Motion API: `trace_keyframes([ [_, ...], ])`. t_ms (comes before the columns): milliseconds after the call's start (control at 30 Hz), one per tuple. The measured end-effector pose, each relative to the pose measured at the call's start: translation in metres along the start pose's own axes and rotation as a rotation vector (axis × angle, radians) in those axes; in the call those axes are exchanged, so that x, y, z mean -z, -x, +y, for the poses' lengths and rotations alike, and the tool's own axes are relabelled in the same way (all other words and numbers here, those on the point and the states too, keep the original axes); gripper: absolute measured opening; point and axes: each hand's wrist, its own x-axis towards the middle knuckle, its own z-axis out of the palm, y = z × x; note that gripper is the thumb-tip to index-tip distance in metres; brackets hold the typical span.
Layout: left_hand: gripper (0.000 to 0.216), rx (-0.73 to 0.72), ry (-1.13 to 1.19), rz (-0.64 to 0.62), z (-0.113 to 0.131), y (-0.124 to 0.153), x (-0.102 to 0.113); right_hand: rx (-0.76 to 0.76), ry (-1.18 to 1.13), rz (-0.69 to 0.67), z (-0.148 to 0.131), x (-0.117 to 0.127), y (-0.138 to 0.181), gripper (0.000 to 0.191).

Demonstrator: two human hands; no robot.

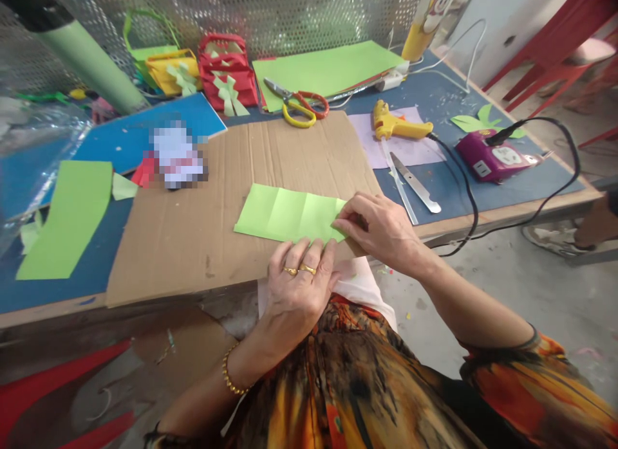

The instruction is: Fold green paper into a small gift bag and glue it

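Note:
A strip of light green paper [286,212] with several upright crease lines lies on a brown cardboard sheet [193,243]. At its right end, my right hand [383,233] pinches the paper between thumb and fingers. My left hand [302,282], wearing two gold rings, rests its outstretched fingertips along the strip's near edge, pressing it on the cardboard. The left fingers hold nothing.
Beyond the cardboard lie scissors [303,108], stacked green sheets [328,73], a red paper bag [226,76] and a yellow one [171,71]. To the right are a yellow glue gun [400,124], a blade [418,186] and a corded purple power socket [495,154]. Green paper [67,217] lies left.

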Motion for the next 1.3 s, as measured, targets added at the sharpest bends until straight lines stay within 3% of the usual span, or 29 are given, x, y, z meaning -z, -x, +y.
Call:
trace_keyframes([
  [267,0.030,-0.002,-0.040,0.058,0.003,-0.003,-0.004,-0.006,0.009,0.006,0.001,-0.001,0.000,0.015],
  [500,0.030,0.014,-0.099,0.020,0.007,-0.004,-0.004,-0.015,-0.007,-0.002,0.002,-0.002,-0.001,0.016],
  [567,0.033,0.011,-0.120,0.006,0.008,-0.003,-0.005,0.005,-0.040,0.056,0.002,-0.002,0.000,0.018],
  [667,0.037,0.002,-0.152,0.001,0.010,-0.001,-0.007,0.057,-0.050,0.264,0.002,0.002,0.008,0.015],
  [733,0.038,0.006,-0.175,0.015,0.011,0.000,-0.009,0.131,0.033,0.391,0.000,0.005,0.019,0.009],
  [800,0.038,0.001,-0.193,0.033,0.012,0.001,-0.010,0.224,0.175,0.432,-0.003,0.006,0.031,0.006],
  [900,0.038,-0.010,-0.206,0.040,0.013,0.000,-0.010,0.303,0.335,0.367,-0.006,0.005,0.047,0.013],
  [1100,0.035,-0.003,-0.196,0.028,0.014,-0.003,-0.007,0.374,0.394,0.237,-0.006,-0.005,0.051,0.040],
  [1300,0.035,-0.019,-0.219,0.035,0.013,0.000,-0.010,0.354,0.383,0.198,-0.003,-0.010,0.049,0.045],
])
